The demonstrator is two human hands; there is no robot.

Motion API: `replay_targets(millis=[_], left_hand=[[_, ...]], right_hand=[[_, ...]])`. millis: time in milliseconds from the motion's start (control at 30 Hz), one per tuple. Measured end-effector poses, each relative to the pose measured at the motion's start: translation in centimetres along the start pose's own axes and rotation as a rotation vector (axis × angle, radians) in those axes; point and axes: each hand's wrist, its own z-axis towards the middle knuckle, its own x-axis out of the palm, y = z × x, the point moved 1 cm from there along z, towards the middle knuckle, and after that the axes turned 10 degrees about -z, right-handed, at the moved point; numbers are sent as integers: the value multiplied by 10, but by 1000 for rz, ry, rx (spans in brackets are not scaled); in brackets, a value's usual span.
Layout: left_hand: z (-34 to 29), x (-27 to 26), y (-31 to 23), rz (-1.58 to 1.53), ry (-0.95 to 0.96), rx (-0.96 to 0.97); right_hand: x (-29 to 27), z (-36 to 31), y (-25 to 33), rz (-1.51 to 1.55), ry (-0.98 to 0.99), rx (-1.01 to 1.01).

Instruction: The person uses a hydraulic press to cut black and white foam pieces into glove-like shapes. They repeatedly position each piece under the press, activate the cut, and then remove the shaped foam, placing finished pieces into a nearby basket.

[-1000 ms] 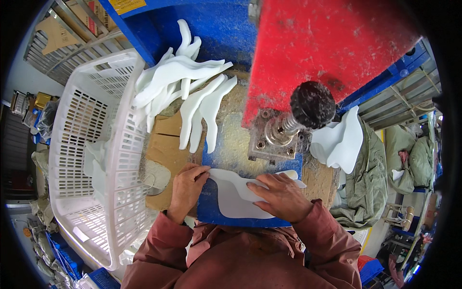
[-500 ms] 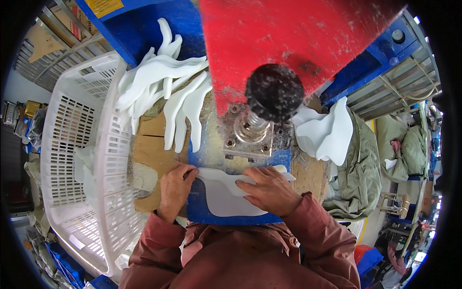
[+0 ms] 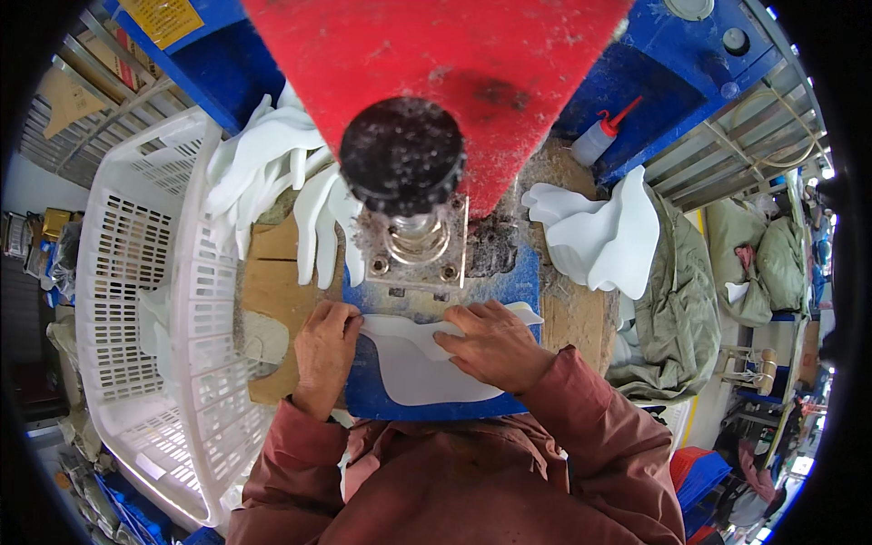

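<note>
A white, curved-edged piece of soft sheet [image 3: 427,374] lies on the blue work plate [image 3: 363,395], just on my side of the machine's metal foot. A narrower white strip runs along its far edge. My left hand [image 3: 325,356] pinches the left tip of the piece between thumb and fingers. Over its right part, my right hand [image 3: 495,343] is closed, thumb and fingers gripping the far edge. Above and beyond the hands stands the red machine head [image 3: 454,54] with a black knob [image 3: 402,150], hiding part of the plate.
Left of the plate, a white slatted basket [image 3: 209,300] stands beside a pile of curved white pieces [image 3: 263,154]. On the right are stacked white pieces [image 3: 604,236], a green cloth sack [image 3: 677,309] and a bottle with a red nozzle [image 3: 595,141].
My view has shifted, so the machine head appears farther left and the red-nozzled bottle shows. Both hands keep their hold on the white piece, with little movement.
</note>
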Motion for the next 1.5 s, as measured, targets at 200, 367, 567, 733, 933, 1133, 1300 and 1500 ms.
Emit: replay_targets(millis=[200, 367, 567, 733, 933, 1133, 1300, 1500], left_hand=[[-3, 0, 1, 27, -34, 99], [-3, -8, -4, -51, 22, 105], [4, -15, -7, -197, 63, 80], [9, -16, -4, -131, 13, 137], [5, -12, 1, -138, 13, 79], [6, -7, 1, -112, -2, 43], [3, -4, 0, -125, 23, -50], [1, 8, -2, 57, 4, 102]], right_hand=[[1, 1, -2, 24, 226, 29], [0, 1, -2, 21, 227, 34], [0, 0, -2, 39, 215, 48], [1, 1, -2, 40, 225, 55], [3, -1, -2, 35, 200, 53], [3, 0, -1, 47, 79, 42], [4, -2, -2, 48, 189, 54], [3, -1, 0, 22, 177, 54]])
